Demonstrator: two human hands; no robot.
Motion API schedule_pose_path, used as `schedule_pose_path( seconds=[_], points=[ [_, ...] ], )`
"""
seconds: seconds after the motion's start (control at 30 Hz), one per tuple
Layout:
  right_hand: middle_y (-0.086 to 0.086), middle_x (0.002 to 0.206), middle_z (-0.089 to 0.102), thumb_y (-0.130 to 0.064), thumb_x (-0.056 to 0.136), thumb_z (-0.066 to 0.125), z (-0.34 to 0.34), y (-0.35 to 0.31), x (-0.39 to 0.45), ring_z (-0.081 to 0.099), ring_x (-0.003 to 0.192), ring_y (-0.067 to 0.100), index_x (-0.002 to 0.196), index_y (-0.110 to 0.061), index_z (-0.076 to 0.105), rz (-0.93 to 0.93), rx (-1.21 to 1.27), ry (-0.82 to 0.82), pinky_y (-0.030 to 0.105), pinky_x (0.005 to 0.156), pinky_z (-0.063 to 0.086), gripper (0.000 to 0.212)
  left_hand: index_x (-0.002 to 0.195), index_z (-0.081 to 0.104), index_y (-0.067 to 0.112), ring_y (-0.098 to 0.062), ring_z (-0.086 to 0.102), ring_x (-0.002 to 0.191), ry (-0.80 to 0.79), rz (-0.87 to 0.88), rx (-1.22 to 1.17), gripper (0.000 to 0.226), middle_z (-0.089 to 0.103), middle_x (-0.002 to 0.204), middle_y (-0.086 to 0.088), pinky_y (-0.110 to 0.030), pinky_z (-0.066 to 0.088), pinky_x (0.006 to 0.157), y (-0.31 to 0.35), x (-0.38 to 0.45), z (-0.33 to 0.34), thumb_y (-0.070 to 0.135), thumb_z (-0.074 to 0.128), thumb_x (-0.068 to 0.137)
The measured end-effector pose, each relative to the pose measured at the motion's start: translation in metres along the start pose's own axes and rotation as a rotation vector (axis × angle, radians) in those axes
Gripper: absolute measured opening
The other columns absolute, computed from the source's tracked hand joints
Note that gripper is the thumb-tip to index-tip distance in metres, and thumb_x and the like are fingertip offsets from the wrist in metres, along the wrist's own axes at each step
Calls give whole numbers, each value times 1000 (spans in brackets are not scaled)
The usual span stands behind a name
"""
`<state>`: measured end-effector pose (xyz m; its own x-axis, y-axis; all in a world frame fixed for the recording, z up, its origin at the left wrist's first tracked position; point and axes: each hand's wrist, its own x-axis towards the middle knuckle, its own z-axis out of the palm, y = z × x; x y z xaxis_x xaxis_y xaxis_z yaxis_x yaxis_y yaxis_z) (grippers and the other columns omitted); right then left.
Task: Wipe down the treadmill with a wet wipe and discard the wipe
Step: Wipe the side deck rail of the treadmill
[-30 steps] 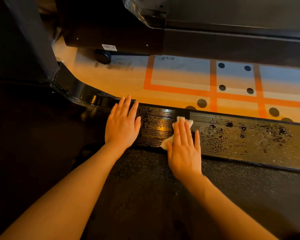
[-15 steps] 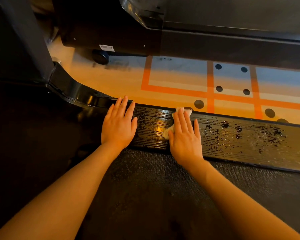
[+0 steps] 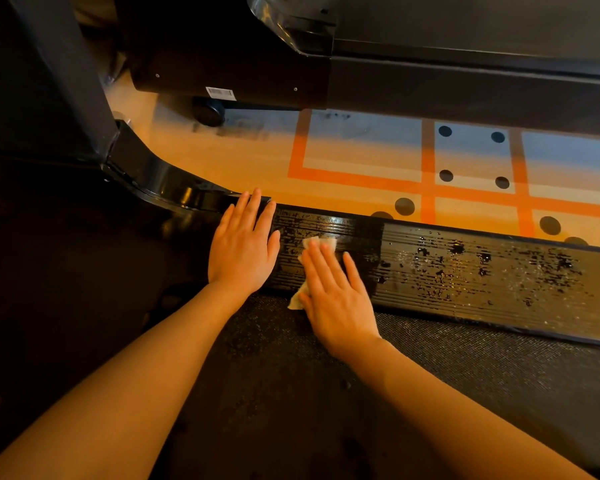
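Treadmill side rail [image 3: 482, 271], the ribbed black strip between the dark running belt [image 3: 326, 393] and the orange-lined floor [image 3: 361, 161], is the surface being wiped in the head view. On it lies the wet wipe [image 3: 317, 244], crumpled and pinned flat under the right hand [image 3: 336, 292], whose fingers are straight and spread, pressing rather than closing any grip; a corner of the wipe hangs off the rail's near edge onto the belt. Just beside it, the left hand [image 3: 243, 251] rests flat and empty on the rail's end, bracing. Wet patches and pale flecks cover the rail to the right, so that stretch likely needs work yet. Doing this well probably means long strokes along the ribs, even palm pressure, and gathering the trailing corner under the fingers so it does not drag grit from the belt.
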<state>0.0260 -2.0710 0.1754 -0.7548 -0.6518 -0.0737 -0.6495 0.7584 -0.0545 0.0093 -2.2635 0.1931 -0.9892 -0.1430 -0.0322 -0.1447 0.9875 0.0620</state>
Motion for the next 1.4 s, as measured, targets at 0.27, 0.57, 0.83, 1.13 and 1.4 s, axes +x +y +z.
schedule_pose_path(
  seconds=[0.27, 0.57, 0.83, 1.13, 1.4],
  points=[
    [11, 165, 1, -36, 104, 41, 1, 15, -7, -1, 152, 27, 157, -10, 11, -30, -64, -24, 49, 122, 4, 66, 154, 24, 15, -24, 6, 151, -12, -3, -6, 58, 14, 163, -10, -39, 8, 122, 0, 0, 1, 40, 27, 102],
    [9, 164, 12, -42, 103, 22, -14, 88, -49, 11, 151, 28, 155, -11, 20, 100, -43, -85, 50, 119, 6, 61, 154, 23, 12, -25, 4, 151, -44, 64, 33, 59, 9, 163, -12, -39, 4, 122, 6, -1, -1, 38, 25, 102],
    [9, 164, -3, -40, 102, 15, -16, 93, -8, -5, 151, 26, 156, -11, 4, 248, 48, -66, 45, 121, -4, 61, 155, 22, 16, -20, 3, 151, -51, 177, -196, 63, 8, 164, -8, -35, 3, 120, 87, 5, 4, 45, 14, 99],
    [11, 163, 18, -38, 100, 32, -2, 76, -57, 15, 151, 28, 154, -9, 22, 250, 72, 20, 49, 118, 12, 63, 154, 24, 16, -21, 9, 150, -28, 151, -142, 60, 16, 162, -8, -35, 10, 119, 100, -1, 17, 43, 19, 100],
    [9, 165, 3, -41, 101, 14, -8, 102, -10, -1, 152, 27, 157, -11, 12, 342, 99, -7, 48, 121, -1, 64, 153, 25, 15, -22, 11, 150, -24, 131, -148, 61, 18, 162, -8, -36, 11, 118, 101, 0, 19, 42, 19, 99]
  ],
)
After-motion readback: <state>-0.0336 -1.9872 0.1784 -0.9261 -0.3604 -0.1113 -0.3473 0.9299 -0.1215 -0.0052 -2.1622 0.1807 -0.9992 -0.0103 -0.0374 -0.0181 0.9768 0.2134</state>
